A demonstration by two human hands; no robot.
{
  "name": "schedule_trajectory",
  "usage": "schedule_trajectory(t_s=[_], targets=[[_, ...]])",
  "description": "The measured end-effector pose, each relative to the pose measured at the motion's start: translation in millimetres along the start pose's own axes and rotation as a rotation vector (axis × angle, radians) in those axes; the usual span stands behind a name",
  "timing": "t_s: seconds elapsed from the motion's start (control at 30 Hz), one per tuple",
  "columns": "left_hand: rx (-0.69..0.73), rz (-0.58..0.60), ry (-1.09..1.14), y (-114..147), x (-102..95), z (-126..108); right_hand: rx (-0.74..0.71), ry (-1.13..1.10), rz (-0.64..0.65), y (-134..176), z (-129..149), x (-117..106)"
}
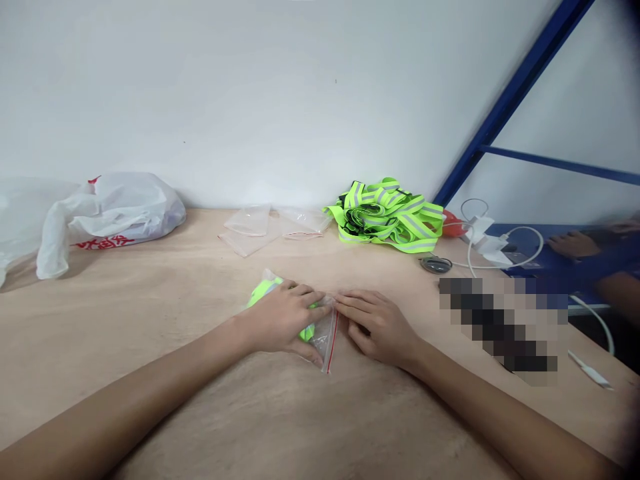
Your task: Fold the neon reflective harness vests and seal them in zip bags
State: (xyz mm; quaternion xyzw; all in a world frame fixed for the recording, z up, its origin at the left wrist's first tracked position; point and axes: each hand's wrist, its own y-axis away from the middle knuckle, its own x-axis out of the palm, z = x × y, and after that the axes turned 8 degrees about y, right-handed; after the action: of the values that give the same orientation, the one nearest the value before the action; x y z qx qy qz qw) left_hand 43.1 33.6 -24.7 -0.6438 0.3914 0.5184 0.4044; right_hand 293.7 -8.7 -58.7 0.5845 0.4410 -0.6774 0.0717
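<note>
A clear zip-lock bag point(320, 343) with a red seal line lies on the wooden table in front of me. Folded inside it is a neon-green reflective strap point(260, 291), partly covered by my hand. Across the bag rests my left hand point(285, 317), its fingers and thumb spread over the plastic close to the seal. My right hand point(377, 327) is closed, with its fingertips together at the far end of the red seal. Its thumb is tucked below the fingers, and the bag's corner there is mostly hidden.
Behind lie flat clear bags point(250, 230) and a heap of green reflective straps point(385, 217). A white plastic bag point(130, 207) sits at the left. To the right are a dark oval object point(436, 265), a white power adapter point(487, 240), cables and another person's hand point(573, 245).
</note>
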Motion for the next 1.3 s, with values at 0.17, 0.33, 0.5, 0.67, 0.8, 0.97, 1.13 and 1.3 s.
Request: schedule_trajectory(t_s=[0.17, 0.33, 0.5, 0.67, 0.8, 0.97, 1.13, 1.3], targets=[[-0.002, -0.002, -0.007, -0.2, 0.9, 0.8, -0.107, -0.043, -0.033, -1.5, -0.8, -4.0], [-0.010, 0.010, 0.005, -1.8, -3.0, -1.5, -0.215, -0.108, -0.064, -4.0, 2.0, -6.8], [-0.014, 0.012, 0.013, -2.1, -4.5, -2.8, -0.188, -0.093, -0.040, -4.0, 1.4, -5.4], [-0.027, 0.003, 0.053, -2.2, -4.8, -2.8, -0.171, -0.076, -0.025, -3.8, 1.2, -5.5], [-0.029, 0.014, 0.053, -2.4, -4.7, -2.5, -0.172, -0.084, -0.044, -4.5, 2.4, -5.6], [-0.027, 0.015, 0.045, -2.5, -3.2, -1.2, -0.185, -0.097, -0.071, -5.9, 4.2, -4.5], [-0.018, 0.010, 0.048, -1.9, -3.0, -0.8, -0.160, -0.112, -0.058, -5.1, 5.4, -4.1], [-0.028, 0.013, 0.059, -2.2, -3.9, -1.7, -0.136, -0.128, -0.056, -2.8, 4.8, -2.9]])
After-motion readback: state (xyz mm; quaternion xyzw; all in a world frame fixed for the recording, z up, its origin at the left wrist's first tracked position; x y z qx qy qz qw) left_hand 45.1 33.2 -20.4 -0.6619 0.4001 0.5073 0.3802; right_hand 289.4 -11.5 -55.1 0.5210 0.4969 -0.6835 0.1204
